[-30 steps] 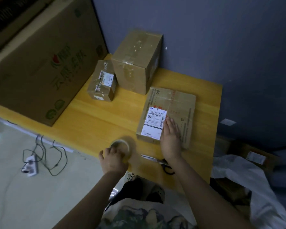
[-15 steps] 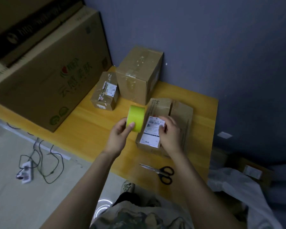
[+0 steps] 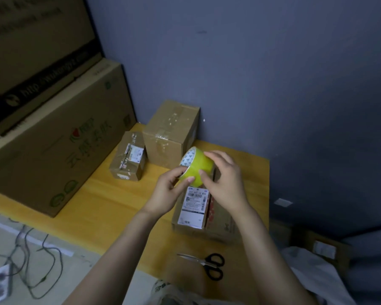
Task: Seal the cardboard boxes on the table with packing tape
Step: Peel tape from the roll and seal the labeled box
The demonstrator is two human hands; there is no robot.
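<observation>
The left hand (image 3: 169, 191) and right hand (image 3: 226, 183) are holding the yellow-green tape roll (image 3: 198, 169) above the labelled box (image 3: 220, 223) on the table (image 3: 119, 194), each grip curled round it; slow turning should expose its loose end.

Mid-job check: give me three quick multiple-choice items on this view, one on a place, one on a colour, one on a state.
1. Where are the scissors?
A) on the table, nearer the person than the labelled box
B) on the floor
C) hanging on the wall

2. What colour is the tape roll?
A) brown
B) yellow-green
C) red

3. What state is the tape roll in?
A) lying on the table
B) dropped on the floor
C) held by both hands

Answers: 1 A, they lie by the table's near edge. 2 B, its outer face shows yellow-green. 3 C, the left hand and right hand grip it above the labelled box.
</observation>
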